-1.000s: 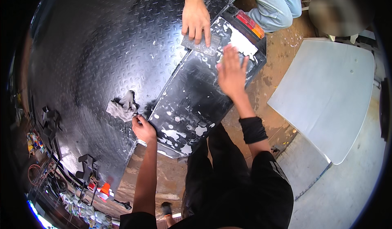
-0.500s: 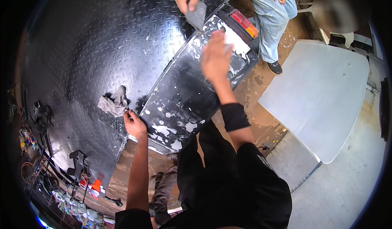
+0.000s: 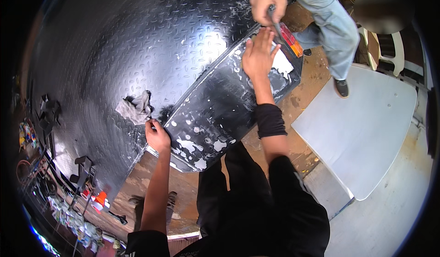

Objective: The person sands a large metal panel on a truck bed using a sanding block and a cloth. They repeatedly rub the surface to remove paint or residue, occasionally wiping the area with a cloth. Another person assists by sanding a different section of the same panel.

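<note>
A black metal panel (image 3: 215,106), patched with white and scuffed, lies across the middle, a red-and-orange tail light (image 3: 291,40) at its far end. My right hand (image 3: 258,57) lies flat on the panel's far part, fingers stretched out; whatever may be under the palm is hidden. At the near left corner, my left hand (image 3: 158,136) has its fingers curled together beside the lower corner of a crumpled grey cloth (image 3: 135,108); what they grip, if anything, is hidden. Another person's hand (image 3: 269,1) holds a thin dark piece (image 3: 275,19) just beyond my right fingertips.
Black tread plate (image 3: 151,51) spreads to the left. The other person's jeans (image 3: 337,32) stand beyond the tail light. On the right is a light grey board (image 3: 362,124), with a pale plastic chair (image 3: 396,55) behind it. Mixed clutter (image 3: 73,220) lines the lower left.
My right hand has slid toward the panel's far end, still flat. The other person's hand has moved right, toward the tail light, and that person's legs have shifted right. My left hand stays by the cloth.
</note>
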A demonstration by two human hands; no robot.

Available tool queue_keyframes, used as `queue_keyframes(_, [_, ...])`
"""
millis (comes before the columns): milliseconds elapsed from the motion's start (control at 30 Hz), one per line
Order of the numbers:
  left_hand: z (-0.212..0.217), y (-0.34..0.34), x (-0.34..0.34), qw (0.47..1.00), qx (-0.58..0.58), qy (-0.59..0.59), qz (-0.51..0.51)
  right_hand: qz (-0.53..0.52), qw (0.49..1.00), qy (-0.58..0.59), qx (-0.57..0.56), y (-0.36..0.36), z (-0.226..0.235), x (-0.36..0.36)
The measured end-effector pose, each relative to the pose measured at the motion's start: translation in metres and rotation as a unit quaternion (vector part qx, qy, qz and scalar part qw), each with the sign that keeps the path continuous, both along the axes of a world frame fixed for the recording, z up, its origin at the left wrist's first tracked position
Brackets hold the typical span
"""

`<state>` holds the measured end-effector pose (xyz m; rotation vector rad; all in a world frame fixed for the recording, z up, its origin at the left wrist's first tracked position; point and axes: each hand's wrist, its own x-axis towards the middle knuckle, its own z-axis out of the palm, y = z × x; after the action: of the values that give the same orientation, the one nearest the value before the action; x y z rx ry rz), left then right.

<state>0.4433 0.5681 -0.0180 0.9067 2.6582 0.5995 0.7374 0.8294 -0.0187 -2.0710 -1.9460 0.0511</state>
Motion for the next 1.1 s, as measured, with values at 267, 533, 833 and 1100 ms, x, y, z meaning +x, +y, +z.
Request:
queue_keyframes(267, [0.002, 0.003, 0.004, 1.000, -0.003, 0.003, 0.001, 0.022, 0.999, -0.009, -0.027, -0.003, 0.004, 0.000])
queue_keyframes(533, [0.003, 0.002, 0.002, 1.000, -0.019, 0.010, 0.005, 0.103, 0.994, -0.025, -0.014, -0.001, 0.005, 0.000])
queue_keyframes(833, [0.007, -0.001, -0.001, 1.000, -0.022, 0.011, 0.014, 0.195, 0.973, -0.109, -0.060, -0.048, 0.002, -0.024])
queue_keyframes(1100, [0.000, -0.010, -0.003, 0.999, -0.021, 0.034, 0.020, 0.294, 0.947, -0.012, -0.130, -0.123, 0.011, -0.055])
